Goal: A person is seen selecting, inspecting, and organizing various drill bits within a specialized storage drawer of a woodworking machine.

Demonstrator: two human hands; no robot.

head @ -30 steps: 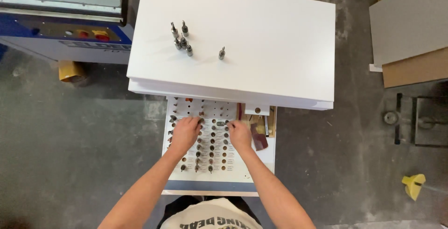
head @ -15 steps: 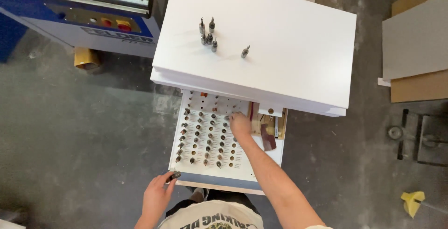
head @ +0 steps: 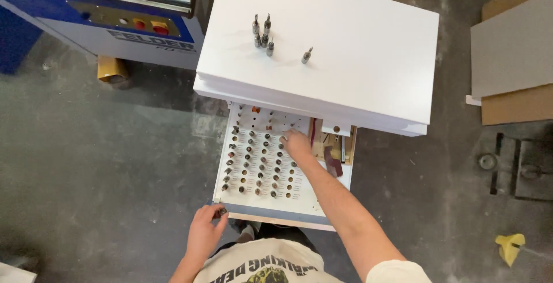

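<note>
Right hand (head: 296,143) fingers curled down on bits in drawer (head: 276,214), far rows; left hand (head: 204,231) pinches bit (head: 220,211) at near edge.

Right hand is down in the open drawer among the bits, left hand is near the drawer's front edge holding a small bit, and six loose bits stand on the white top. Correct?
Not quite: the head view shows five loose bits on the white top, not six. The rest holds: the right hand is in the open drawer among the bits, and the left hand holds a small bit near its front edge.

Smooth matt white panels (head: 345,46), shiny metal bits (head: 264,32), rough concrete floor (head: 103,168)
</note>
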